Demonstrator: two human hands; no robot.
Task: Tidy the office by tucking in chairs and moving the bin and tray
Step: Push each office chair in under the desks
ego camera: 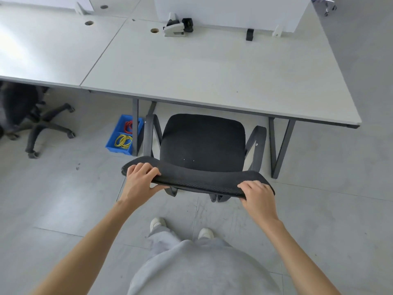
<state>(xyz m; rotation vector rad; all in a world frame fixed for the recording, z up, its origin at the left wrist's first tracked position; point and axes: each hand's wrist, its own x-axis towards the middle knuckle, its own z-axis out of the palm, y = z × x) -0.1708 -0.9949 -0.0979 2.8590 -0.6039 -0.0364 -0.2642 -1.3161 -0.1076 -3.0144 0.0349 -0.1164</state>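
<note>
Room: grey tiled office floor, white bench (212, 67).
Chair: black fabric office chair (203, 141), seat partly under bench.
Hands: left hand (139, 177), right hand (258, 193) clasp backrest top.
Advice: push evenly, straight, armrests clearing legs.

A black chair (203, 143) is showing mid-frame; a blue tray (116, 143) is holding red and yellow bands left of it.

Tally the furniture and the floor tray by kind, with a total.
Chairs: 2, one gripped at the backrest by the left hand and right hand, one under the left desk
Desks: 2, left, right
Blue trays: 1
Total: 5
</note>
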